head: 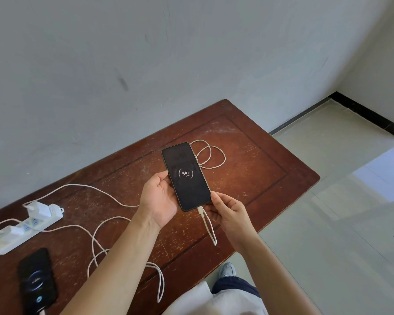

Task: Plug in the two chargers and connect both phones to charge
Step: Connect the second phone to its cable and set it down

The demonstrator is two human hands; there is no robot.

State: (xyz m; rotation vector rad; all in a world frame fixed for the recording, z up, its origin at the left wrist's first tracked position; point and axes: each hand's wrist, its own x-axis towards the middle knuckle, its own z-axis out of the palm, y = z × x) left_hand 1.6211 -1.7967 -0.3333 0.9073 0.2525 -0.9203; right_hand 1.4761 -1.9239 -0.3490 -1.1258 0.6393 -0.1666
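My left hand (159,201) holds a phone (186,176) above the table, its dark screen showing a 54% charging ring. A white cable plug (201,211) sits in the phone's bottom port. My right hand (230,214) pinches that cable just below the plug and touches the phone's lower corner. A second black phone (37,283) lies on the table at the lower left with a glowing ring on its screen and a cable at its bottom end. Two white chargers (40,209) (9,230) sit plugged into a white power strip (26,228).
The brown wooden table (259,164) stands against a grey wall. White cable loops (210,155) lie behind the held phone, and more cable (100,242) trails across the table middle. Tiled floor lies to the right; my shoe (228,269) shows below the table edge.
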